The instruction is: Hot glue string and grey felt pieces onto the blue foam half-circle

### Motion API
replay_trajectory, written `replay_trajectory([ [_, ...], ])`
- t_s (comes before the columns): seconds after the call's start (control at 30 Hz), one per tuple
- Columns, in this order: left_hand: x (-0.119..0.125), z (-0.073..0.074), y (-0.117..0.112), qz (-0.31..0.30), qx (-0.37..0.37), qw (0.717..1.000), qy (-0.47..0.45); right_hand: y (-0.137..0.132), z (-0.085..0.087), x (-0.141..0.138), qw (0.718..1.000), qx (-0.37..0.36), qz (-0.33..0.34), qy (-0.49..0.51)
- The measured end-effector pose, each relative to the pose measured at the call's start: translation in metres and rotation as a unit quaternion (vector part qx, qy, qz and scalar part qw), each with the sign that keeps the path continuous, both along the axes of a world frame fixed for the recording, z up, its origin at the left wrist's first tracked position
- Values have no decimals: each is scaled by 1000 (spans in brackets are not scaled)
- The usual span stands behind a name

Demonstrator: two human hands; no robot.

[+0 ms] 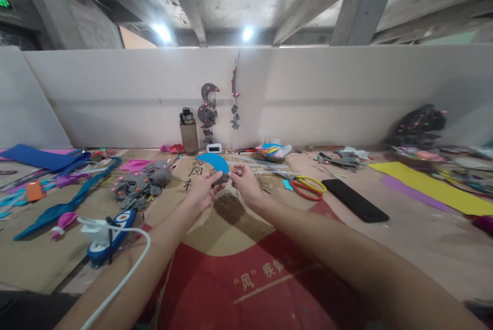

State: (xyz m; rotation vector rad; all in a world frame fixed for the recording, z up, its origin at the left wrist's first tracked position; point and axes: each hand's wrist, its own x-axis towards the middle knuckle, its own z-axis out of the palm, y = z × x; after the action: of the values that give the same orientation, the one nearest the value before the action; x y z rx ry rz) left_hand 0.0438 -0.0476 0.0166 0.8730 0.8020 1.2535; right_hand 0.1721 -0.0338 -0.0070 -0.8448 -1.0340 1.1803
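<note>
Over the middle of the table, my two hands hold a bright blue crescent cut-out (214, 161). My left hand (204, 190) is closed on its lower part, thumb on top. A small dark grey piece (221, 180) shows under the crescent between the hands; whether it is joined to the blue one I cannot tell. At the right tip, the fingers of my right hand (245, 184) are pinched together on the crescent. Beneath lies a tan and red printed cardboard sheet (215, 248). Scissors with yellow and red handles (307, 189) rest right of my right hand.
A black phone (354, 200) lies at right, with yellow sheet (431, 186) beyond. Grey crescent ornaments (208, 109) hang by the white partition, near a bottle (189, 134). At left are a grey felt pile (142, 183) and a white cable (133, 268) crossing my left forearm.
</note>
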Motion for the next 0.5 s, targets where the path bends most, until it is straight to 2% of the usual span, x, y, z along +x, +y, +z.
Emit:
replay_trajectory([
  [0.37,1,-6,2,26,-2,1000,16,-9,-3,-14,999,-5,-23,44],
  [0.5,-1,-7,4,48,-17,998,28,-7,-8,-9,1000,0,-7,12],
])
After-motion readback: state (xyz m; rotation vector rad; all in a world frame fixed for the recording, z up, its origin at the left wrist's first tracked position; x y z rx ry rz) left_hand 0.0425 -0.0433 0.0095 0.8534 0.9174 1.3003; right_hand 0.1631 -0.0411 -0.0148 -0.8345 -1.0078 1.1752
